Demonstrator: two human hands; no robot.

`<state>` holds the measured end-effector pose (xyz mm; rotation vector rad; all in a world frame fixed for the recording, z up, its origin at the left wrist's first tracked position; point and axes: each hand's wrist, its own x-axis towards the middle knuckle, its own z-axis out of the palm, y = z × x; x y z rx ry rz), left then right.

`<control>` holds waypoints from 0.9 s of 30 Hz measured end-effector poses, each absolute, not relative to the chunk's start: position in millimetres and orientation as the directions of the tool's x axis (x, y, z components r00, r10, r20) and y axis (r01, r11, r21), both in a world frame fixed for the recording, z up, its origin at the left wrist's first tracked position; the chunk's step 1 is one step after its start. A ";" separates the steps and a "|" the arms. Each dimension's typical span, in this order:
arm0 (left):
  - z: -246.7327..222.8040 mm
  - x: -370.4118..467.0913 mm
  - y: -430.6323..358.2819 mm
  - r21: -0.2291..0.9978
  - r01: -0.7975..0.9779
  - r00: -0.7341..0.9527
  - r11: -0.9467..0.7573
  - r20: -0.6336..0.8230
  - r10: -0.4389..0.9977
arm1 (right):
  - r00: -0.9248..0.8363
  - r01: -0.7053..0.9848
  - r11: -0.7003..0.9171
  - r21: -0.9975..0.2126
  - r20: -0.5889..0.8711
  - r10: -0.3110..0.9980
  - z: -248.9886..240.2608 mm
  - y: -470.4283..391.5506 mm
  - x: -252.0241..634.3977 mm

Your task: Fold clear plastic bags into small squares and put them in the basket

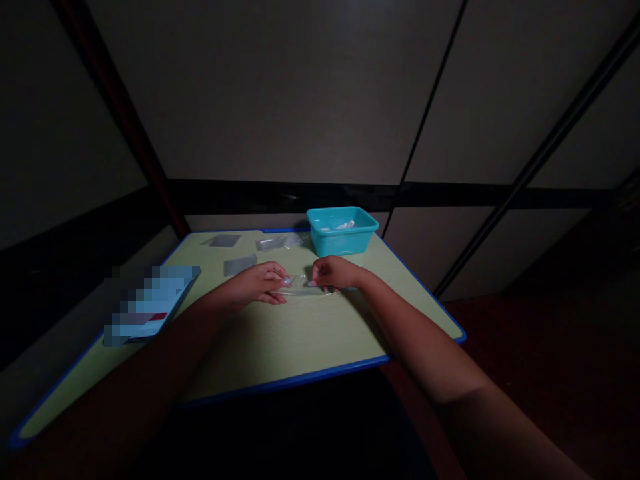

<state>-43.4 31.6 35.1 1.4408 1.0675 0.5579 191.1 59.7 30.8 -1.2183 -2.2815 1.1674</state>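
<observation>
A clear plastic bag stretches between my two hands, just above or on the tabletop. My left hand pinches its left end between thumb and fingers. At the other end, my right hand has its fingers closed on the plastic. Beyond my hands lie a grey flat packet, another dark flat packet and a clear plastic packet. Whether the bag in my hands holds anything is too dim to tell.
A turquoise plastic basket with some crumpled clear plastic inside stands at the back right of the pale table, which has a blue edge. A light-blue booklet or folder, partly blurred out, lies at the left edge. Dark panels rise behind.
</observation>
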 end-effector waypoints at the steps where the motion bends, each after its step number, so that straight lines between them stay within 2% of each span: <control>1: 35.0 -42.8 31.5 0.953 0.276 0.470 0.122 -0.245 0.848 | -0.601 0.537 0.279 -0.796 -0.129 0.788 30.9 58.1 189.4; 7: 30.1 -40.5 33.1 0.955 0.283 0.464 0.093 -0.221 0.858 | -0.662 0.398 0.113 -0.910 -0.200 0.723 31.2 51.8 180.4; 14: 24.4 -41.9 35.4 0.958 0.285 0.457 0.027 -0.161 0.875 | -0.607 0.146 0.017 -0.989 -0.076 0.791 32.9 54.7 179.1; 17: 24.5 -41.4 35.7 0.959 0.281 0.425 0.021 -0.144 0.894 | -0.587 0.158 -0.044 -0.986 -0.130 0.799 35.5 53.2 179.3; 22: 22.5 -40.6 36.5 0.937 0.348 0.398 -0.035 -0.114 0.910 | -0.547 0.260 -0.180 -0.949 -0.298 0.782 34.8 50.5 177.5; 27: 20.4 -40.2 37.4 0.918 0.374 0.468 -0.131 -0.065 0.881 | -0.556 0.244 -0.236 -0.941 -0.335 0.761 32.9 51.7 177.6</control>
